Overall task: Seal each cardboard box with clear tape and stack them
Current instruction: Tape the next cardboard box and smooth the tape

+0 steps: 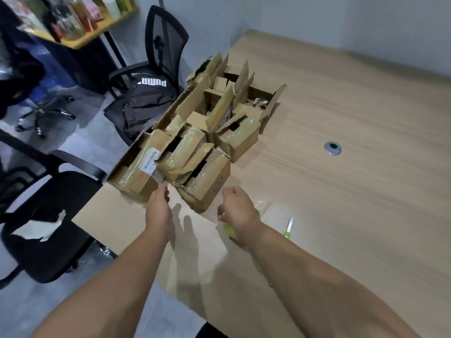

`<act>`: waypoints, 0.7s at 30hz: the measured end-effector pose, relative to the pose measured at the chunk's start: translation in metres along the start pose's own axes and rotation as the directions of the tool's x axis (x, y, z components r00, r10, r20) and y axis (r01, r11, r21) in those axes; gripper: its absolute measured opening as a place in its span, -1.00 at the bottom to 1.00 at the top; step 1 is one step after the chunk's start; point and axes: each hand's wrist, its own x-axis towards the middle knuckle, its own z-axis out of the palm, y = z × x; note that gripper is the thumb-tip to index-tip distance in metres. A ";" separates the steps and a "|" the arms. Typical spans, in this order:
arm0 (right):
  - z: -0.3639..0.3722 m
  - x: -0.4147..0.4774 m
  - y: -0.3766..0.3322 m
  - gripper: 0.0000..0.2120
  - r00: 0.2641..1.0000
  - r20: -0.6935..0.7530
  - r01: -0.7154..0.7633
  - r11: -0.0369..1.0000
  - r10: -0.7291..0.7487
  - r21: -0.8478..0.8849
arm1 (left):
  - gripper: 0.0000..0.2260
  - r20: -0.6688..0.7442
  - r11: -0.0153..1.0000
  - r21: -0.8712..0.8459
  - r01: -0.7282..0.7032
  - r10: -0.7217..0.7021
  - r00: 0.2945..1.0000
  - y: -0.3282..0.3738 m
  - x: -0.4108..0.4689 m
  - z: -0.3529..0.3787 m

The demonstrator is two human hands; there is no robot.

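Observation:
Several worn cardboard boxes (207, 132) with open, torn flaps and old tape stand packed together at the table's left edge. The nearest left one, the labelled box (136, 174), carries a white barcode sticker. My left hand (158, 206) reaches to that box's near right corner, and its fingertips pinch a small grey strip there. The small box (207, 189) stands just right of it. My right hand (236, 206) hovers beside this box with curled fingers. A green object (230, 231) lies partly hidden under my wrist. Whether my right hand holds anything is unclear.
A green-handled cutter (288, 228) and some clear film (264, 207) lie on the wooden table (353, 191) right of my hands. A metal cable grommet (332, 148) sits further back. Black office chairs (48, 228) stand left, the far one holding a black bag (146, 98).

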 end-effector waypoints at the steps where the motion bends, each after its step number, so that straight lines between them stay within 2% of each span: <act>1: 0.003 0.004 -0.004 -0.77 1.000 -0.024 -0.020 1.000 0.020 -0.021 | -0.72 0.021 1.000 -0.013 0.006 -0.006 1.000 0.005 0.006 0.003; 5: 0.003 0.010 -0.015 -0.67 0.988 -0.064 -0.144 0.986 0.140 -0.079 | -0.73 0.087 0.999 -0.034 0.022 -0.019 0.996 0.014 0.016 0.012; 10: 0.000 0.015 -0.012 -0.64 0.972 -0.102 -0.218 0.973 0.210 -0.074 | -0.71 0.059 1.000 0.002 -0.001 0.000 0.998 0.012 0.028 0.013; 15: 0.004 0.022 -0.009 -0.76 0.979 -0.069 -0.192 0.981 0.191 -0.009 | -0.66 0.092 0.999 -0.029 -0.031 0.034 0.995 0.016 0.030 0.015; 18: 0.014 0.027 -0.014 -0.67 0.986 -0.004 -0.165 0.986 0.165 -0.015 | -0.66 0.100 0.998 -0.058 -0.030 0.036 0.994 0.021 0.028 0.018; 21: 0.031 0.029 -0.017 -0.58 0.987 0.074 -0.148 0.983 0.141 0.108 | -0.65 0.114 0.998 -0.053 -0.013 0.019 0.993 0.022 0.025 0.021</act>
